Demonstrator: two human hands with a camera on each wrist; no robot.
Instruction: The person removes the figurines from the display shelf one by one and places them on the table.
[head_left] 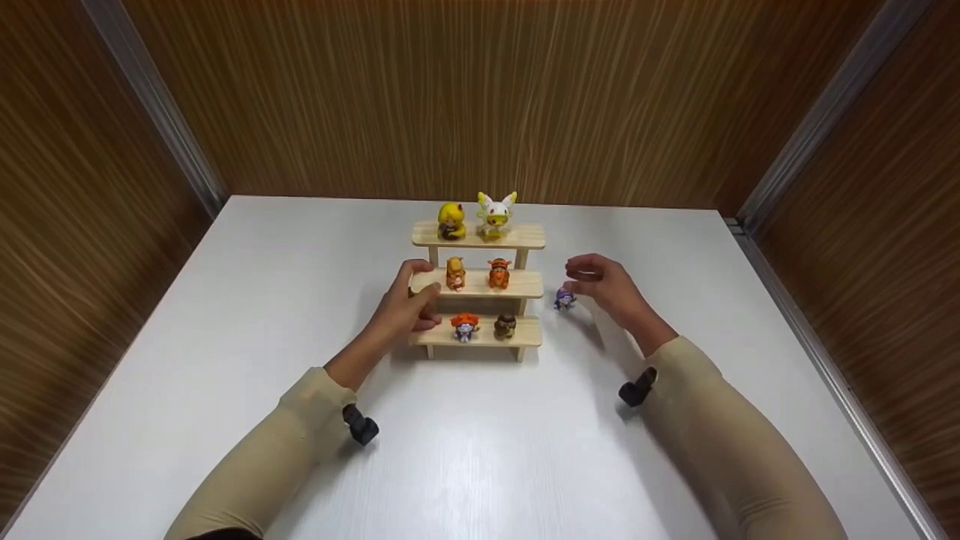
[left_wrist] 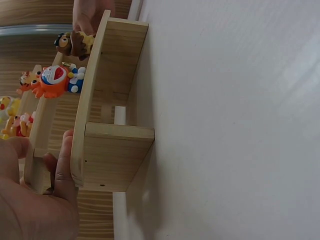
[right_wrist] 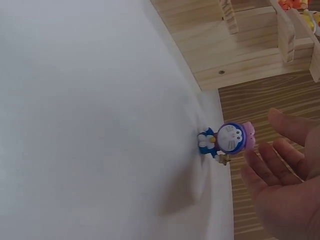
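Note:
A three-tier wooden display stand holds small toy figurines on each step. My left hand grips the left end of its middle shelf, thumb and fingers around the board's end. Right of the stand, a blue-and-white cat figurine with a purple-pink hat stands upright on the table. Beside it hovers my right hand, fingers loosely bent and apart from the thumb, fingertips right by the hat. On the bottom step are an orange-hatted figurine and a brown one.
The middle step carries a honey-coloured figurine and an orange one. On top stand a yellow-haired figurine and a white-eared one. The white table is bounded by wood-grain panels at back and sides.

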